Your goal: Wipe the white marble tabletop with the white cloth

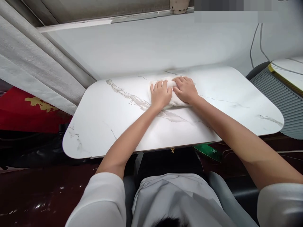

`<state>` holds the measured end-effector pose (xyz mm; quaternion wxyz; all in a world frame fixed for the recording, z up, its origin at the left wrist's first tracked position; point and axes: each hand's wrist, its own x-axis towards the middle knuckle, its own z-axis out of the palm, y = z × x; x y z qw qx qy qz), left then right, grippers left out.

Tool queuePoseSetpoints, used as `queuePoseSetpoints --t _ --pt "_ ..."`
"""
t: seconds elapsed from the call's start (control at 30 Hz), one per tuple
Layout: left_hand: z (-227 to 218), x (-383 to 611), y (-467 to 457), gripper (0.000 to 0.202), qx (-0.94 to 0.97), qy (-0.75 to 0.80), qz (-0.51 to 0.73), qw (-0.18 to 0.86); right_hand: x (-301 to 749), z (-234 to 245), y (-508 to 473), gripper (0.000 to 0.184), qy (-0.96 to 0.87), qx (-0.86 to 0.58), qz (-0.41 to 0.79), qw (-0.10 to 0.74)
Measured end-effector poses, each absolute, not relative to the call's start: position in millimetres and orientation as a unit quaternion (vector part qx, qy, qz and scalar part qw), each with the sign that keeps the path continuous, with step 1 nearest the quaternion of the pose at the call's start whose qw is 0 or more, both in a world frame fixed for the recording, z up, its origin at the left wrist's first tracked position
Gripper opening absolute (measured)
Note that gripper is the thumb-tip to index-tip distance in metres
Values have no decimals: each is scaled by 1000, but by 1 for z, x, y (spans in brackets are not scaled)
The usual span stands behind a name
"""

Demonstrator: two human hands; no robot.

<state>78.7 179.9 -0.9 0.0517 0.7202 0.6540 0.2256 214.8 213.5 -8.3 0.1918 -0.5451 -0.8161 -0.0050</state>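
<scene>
A white cloth [176,100], bunched into a thick pad, lies on the white marble-patterned tabletop [92,110] near its far middle. My left hand [161,94] rests on the cloth's left part, palm down with its fingers stretched out and spread. On the upper right part lies my right hand [186,88], also palm down, its fingers extended and slightly curved. Both hands press on the cloth from above, and the thumbs point toward each other with a strip of cloth between them. The cloth's underside and the parts under my palms are hidden.
A pale curtain [40,53] hangs at the left, above a red cloth with gold print [35,110]. The wall [142,47] stands behind the table. At the right are cables [261,41] and a grey ribbed unit [279,97]. A green box [209,152] shows below the table edge.
</scene>
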Motion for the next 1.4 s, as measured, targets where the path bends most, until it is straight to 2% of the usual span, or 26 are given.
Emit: queuePoseSetpoints --t 0.37,0.6,0.97,1.4 --pt "-1 115 61 52 778 599 181 58 270 -8 87 45 -836 -506 -50 206" --pt "-2 135 38 53 799 562 194 83 295 -9 58 43 -828 -511 -50 224" --pt "-2 150 57 53 811 540 207 91 309 -5 77 38 -821 -525 -40 221" --pt "-3 187 184 51 787 561 240 95 332 -3 193 40 -787 -580 -44 207"
